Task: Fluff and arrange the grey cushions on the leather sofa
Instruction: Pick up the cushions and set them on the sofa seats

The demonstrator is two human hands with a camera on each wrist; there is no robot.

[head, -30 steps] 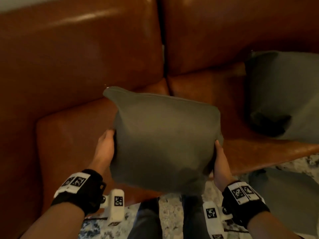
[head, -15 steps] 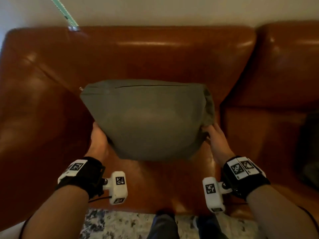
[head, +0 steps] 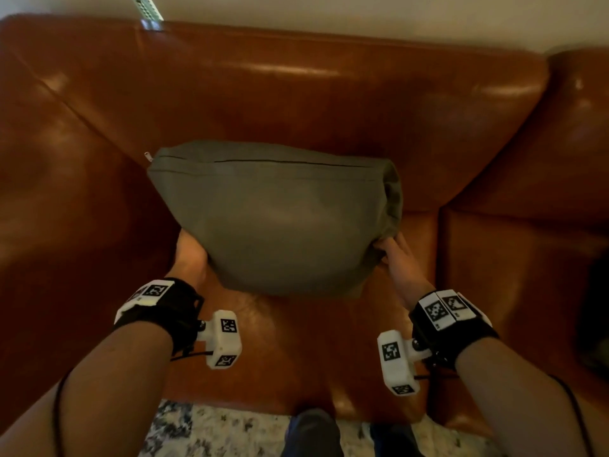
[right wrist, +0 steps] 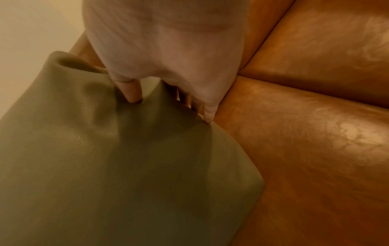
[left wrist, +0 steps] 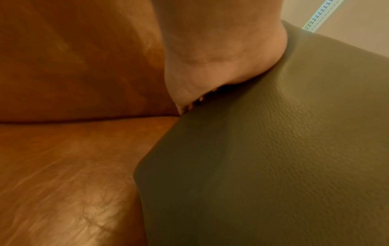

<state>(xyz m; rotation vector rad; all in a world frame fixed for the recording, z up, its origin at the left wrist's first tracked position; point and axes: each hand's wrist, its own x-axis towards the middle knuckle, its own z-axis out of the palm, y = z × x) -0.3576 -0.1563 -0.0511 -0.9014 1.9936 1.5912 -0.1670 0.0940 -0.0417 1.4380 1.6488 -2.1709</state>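
Cushion: a grey cushion [head: 280,222] sits in the middle of the head view, held between both hands in front of the sofa's backrest; its zip seam runs along the top edge, with the pull tab at the upper left corner.
Left hand: the left hand [head: 190,255] is pressed against the cushion's lower left side; in the left wrist view [left wrist: 221,50] the palm lies against the fabric with the fingers going round behind it, out of sight, so it grasps the cushion.
Right hand: the right hand [head: 400,262] grasps the cushion's lower right side; the right wrist view [right wrist: 168,55] shows the thumb dug into the front and the fingers [right wrist: 208,111] curled behind a bunched fold of the cover.
Cushion's right edge: puckered and creased where the fabric is gathered.
Sofa: the brown leather sofa [head: 296,94] fills most of the head view, its seat below the cushion; whether the cushion's underside touches the seat, I cannot tell.
Wrists: black straps with white marker blocks on both.
Floor: a speckled rug [head: 204,427] along the bottom edge of the frame.
Far right edge: a dark shape on the seat, too dim to make out.
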